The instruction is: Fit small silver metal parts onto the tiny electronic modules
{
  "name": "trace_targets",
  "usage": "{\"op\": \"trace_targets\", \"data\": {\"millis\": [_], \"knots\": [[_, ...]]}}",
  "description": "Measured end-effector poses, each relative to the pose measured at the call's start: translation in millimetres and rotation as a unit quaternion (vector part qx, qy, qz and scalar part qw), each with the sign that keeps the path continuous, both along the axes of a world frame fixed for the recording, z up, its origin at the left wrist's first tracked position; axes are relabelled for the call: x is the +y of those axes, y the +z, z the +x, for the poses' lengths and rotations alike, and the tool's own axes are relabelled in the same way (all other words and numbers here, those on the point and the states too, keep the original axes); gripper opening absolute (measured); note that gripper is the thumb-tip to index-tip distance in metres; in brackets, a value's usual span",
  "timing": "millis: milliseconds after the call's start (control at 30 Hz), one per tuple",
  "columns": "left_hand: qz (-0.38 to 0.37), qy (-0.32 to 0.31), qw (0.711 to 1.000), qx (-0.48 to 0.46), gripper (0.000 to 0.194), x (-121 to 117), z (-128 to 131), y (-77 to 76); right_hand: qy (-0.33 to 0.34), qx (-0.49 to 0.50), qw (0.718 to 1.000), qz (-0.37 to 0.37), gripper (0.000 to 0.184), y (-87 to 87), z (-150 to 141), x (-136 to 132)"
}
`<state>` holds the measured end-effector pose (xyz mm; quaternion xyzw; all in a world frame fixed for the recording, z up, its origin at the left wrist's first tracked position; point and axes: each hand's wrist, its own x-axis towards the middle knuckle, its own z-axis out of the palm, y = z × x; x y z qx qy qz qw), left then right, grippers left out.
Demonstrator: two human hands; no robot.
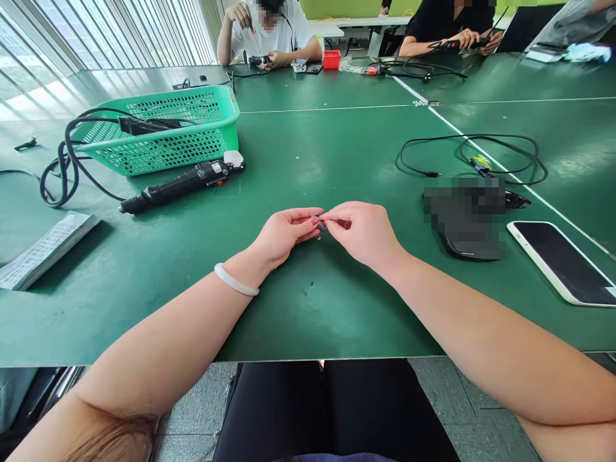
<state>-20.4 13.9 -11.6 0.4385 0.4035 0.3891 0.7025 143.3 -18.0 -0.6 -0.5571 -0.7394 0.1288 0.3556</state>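
Close together over the middle of the green table, my two hands meet at a small dark part that looks like metal and is too small to name. My left hand pinches it between thumb and fingers. From the other side, my right hand has its thumb and fingertips closed at the same part; whether it grips the part or something tinier is hidden. A small gold-coloured tip pokes out below the fingers.
A black electric screwdriver lies before a green basket with cabled gear. At left rests a paper-covered block. To the right are a phone, a blurred black object and a coiled cable. Two people work across the table.
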Motion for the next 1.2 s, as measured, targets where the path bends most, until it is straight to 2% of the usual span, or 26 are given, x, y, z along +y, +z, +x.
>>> {"op": "trace_targets", "data": {"millis": [200,400,700,1067,1200], "knots": [[-0.021,0.008,0.999,-0.038,0.017,0.0,0.4,1.4,0.032,0.008,0.999,0.010,0.032,-1.2,2.1,-0.7],[-0.039,0.039,0.998,-0.038,0.017,-0.1,1.4,2.1,0.041,0.007,0.999,0.006,0.027,-4.1,3.1,1.3],[-0.040,0.030,0.998,-0.029,0.018,-0.3,-0.2,4.4,0.049,0.009,0.999,0.015,0.025,-7.1,4.5,3.8],[-0.033,0.053,0.998,0.006,0.011,-1.0,2.0,4.4,0.051,0.010,0.999,0.006,0.021,-7.2,3.7,4.2],[-0.045,0.043,0.998,-0.001,0.017,-1.1,0.8,4.6,0.040,0.010,0.999,0.000,0.021,-7.0,4.1,5.1]]}}
